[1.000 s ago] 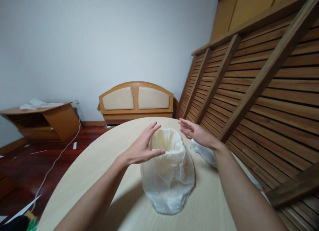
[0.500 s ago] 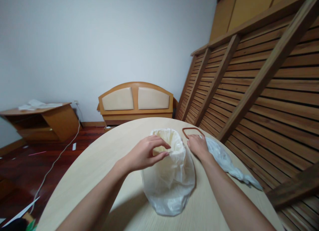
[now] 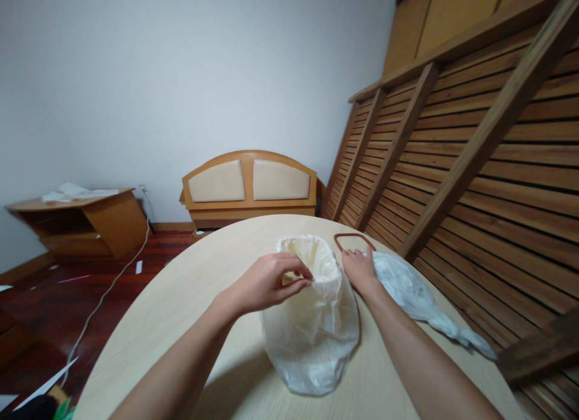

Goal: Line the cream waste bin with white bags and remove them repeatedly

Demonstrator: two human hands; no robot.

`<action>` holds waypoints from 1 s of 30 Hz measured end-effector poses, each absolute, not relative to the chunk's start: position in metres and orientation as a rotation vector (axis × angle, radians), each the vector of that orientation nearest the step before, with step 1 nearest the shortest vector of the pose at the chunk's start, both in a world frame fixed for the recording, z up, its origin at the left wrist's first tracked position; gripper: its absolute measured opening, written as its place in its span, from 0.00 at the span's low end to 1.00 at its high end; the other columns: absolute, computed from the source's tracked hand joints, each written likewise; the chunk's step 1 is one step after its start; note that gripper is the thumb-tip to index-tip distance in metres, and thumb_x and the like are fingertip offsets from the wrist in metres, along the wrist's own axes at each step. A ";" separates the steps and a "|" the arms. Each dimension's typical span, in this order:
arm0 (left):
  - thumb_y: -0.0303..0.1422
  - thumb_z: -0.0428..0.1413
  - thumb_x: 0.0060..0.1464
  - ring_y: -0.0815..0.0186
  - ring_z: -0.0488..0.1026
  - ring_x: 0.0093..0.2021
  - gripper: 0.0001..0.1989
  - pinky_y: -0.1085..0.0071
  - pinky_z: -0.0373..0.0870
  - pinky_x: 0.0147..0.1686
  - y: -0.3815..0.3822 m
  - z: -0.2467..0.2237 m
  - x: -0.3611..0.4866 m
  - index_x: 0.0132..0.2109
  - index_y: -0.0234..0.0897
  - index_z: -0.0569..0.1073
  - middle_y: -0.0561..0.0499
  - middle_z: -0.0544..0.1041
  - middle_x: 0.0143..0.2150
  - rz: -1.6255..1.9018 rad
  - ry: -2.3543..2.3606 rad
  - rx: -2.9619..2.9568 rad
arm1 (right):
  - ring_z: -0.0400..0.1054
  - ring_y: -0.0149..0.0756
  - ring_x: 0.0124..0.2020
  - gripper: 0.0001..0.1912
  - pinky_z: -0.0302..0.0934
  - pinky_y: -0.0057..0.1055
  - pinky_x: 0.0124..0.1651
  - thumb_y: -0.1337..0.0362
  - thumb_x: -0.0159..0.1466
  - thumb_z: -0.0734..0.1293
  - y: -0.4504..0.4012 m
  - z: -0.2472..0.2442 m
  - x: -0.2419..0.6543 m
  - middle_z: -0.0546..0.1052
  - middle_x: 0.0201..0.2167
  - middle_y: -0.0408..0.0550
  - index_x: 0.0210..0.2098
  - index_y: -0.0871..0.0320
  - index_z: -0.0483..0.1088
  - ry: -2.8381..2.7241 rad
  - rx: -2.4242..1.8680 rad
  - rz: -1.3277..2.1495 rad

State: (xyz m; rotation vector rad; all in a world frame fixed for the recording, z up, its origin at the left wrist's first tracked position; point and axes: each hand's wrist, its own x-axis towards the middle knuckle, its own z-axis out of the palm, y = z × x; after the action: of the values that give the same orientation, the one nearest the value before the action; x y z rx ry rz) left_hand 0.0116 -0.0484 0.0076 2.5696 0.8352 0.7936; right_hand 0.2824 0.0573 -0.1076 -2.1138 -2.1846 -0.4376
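Left hand [image 3: 268, 281] has closed at bag rim [image 3: 326, 280].

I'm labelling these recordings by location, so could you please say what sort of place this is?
Probably a bedroom, perhaps used for storage: a padded headboard stands by the wall, a slatted wooden frame leans at the right, and a low cabinet is at the left.

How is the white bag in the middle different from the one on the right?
The middle bag stands up with its mouth open; the right bag lies collapsed on its side. The middle bag spreads wide toward its lower end; the right bag narrows to a bunched tail. Both look like whitish plastic on the round table.
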 end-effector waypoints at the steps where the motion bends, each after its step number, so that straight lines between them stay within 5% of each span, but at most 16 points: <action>1: 0.35 0.55 0.64 0.64 0.77 0.40 0.09 0.69 0.73 0.40 -0.048 0.007 0.011 0.42 0.38 0.79 0.48 0.81 0.39 0.795 0.832 2.573 | 0.71 0.50 0.54 0.22 0.40 0.54 0.65 0.75 0.68 0.53 0.057 -0.106 0.281 0.79 0.51 0.63 0.53 0.61 0.74 -2.193 -2.111 -0.433; 8: 0.34 0.55 0.64 0.65 0.77 0.40 0.08 0.69 0.72 0.41 -0.047 0.006 0.011 0.42 0.38 0.79 0.48 0.81 0.39 0.795 0.827 2.580 | 0.74 0.47 0.49 0.16 0.58 0.39 0.52 0.71 0.70 0.57 0.055 -0.097 0.275 0.80 0.46 0.64 0.45 0.63 0.77 -2.248 -2.044 -0.348; 13: 0.35 0.57 0.63 0.65 0.77 0.38 0.08 0.69 0.71 0.40 -0.047 0.008 0.012 0.42 0.37 0.79 0.49 0.81 0.38 0.779 0.840 2.579 | 0.74 0.45 0.47 0.14 0.60 0.34 0.47 0.69 0.70 0.59 0.055 -0.095 0.278 0.82 0.42 0.58 0.43 0.60 0.77 -2.224 -1.976 -0.280; 30: 0.32 0.58 0.62 0.67 0.77 0.36 0.07 0.72 0.70 0.39 -0.042 0.005 0.010 0.37 0.35 0.79 0.48 0.82 0.35 0.819 0.687 2.544 | 0.76 0.41 0.48 0.13 0.67 0.34 0.52 0.66 0.68 0.64 0.031 -0.010 0.278 0.82 0.48 0.47 0.49 0.54 0.77 -1.890 -1.359 -0.122</action>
State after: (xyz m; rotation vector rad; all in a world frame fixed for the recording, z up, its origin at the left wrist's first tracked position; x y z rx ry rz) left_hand 0.0098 -0.0418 0.0047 2.5440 0.6867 0.8195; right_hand 0.2775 0.0315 -0.0099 -1.3588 -1.8901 -0.1217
